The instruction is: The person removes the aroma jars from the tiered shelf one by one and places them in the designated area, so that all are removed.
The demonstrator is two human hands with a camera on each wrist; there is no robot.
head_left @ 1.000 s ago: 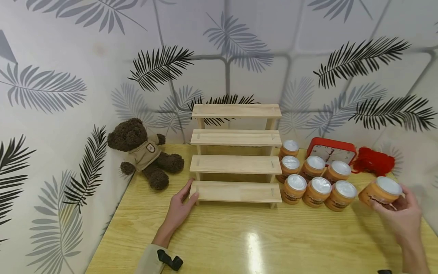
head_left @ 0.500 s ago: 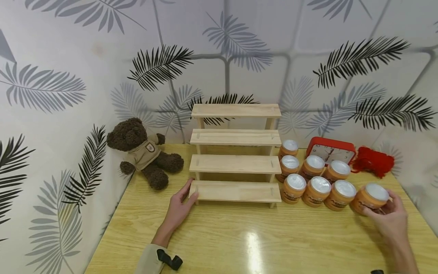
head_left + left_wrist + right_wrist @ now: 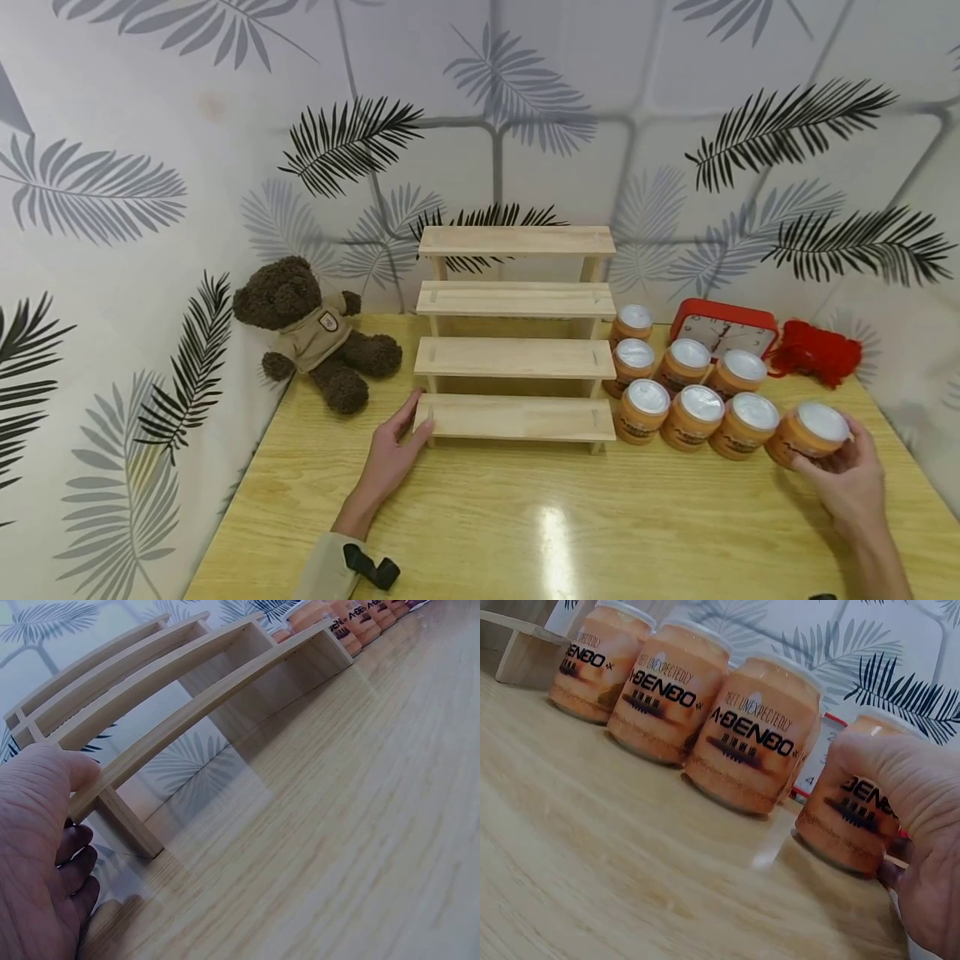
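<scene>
A tiered wooden display rack (image 3: 513, 358) stands mid-table with bare steps. My left hand (image 3: 399, 447) grips the left end of its lowest step; in the left wrist view the thumb lies over the board's edge and the other fingers curl beneath. At the right, my right hand (image 3: 847, 479) holds an orange can (image 3: 802, 437) with a whitish lid, thumb on its front. The can's base is on or just above the table. Close to its left is another orange can (image 3: 754, 735), the end of a front row of similar lettered cans (image 3: 693, 418).
Behind the front row stand more orange cans (image 3: 684, 367), beside the rack. A red clock (image 3: 726, 325) and a red bundle (image 3: 817, 354) lie at the back right. A brown teddy bear (image 3: 315, 333) sits left of the rack. A patterned wall backs the wooden table (image 3: 480, 517).
My right hand has brought its can leftward and down, to the end of the front row; over the last half second it barely moves. My left hand stays on the rack.
</scene>
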